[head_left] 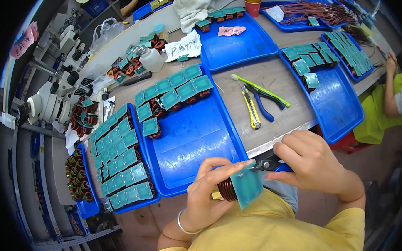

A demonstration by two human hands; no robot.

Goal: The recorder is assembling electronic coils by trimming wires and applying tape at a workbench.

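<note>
In front of my yellow shirt, my left hand [209,187] pinches a green circuit board [247,188] held tilted. A dark copper-wound coil [227,189] is fixed to the side of it nearest my palm. My right hand [310,161] is wrapped round the blue handles of a pair of cutters [267,164]. Their dark jaws meet the upper part of the board, close to my left fingertips; whether they grip a wire there is too small to tell. Just beyond my hands is a blue tray [194,159] holding rows of similar board-and-coil pieces [169,99] along its far and left sides.
Blue-handled pliers [262,103], a yellow utility knife [250,110] and a green stick-like tool [262,91] lie on the table. More blue trays of boards stand left [119,203] and right [340,114]. Microscopes [43,101] line the far left. Another person's green sleeve [395,106] shows at right.
</note>
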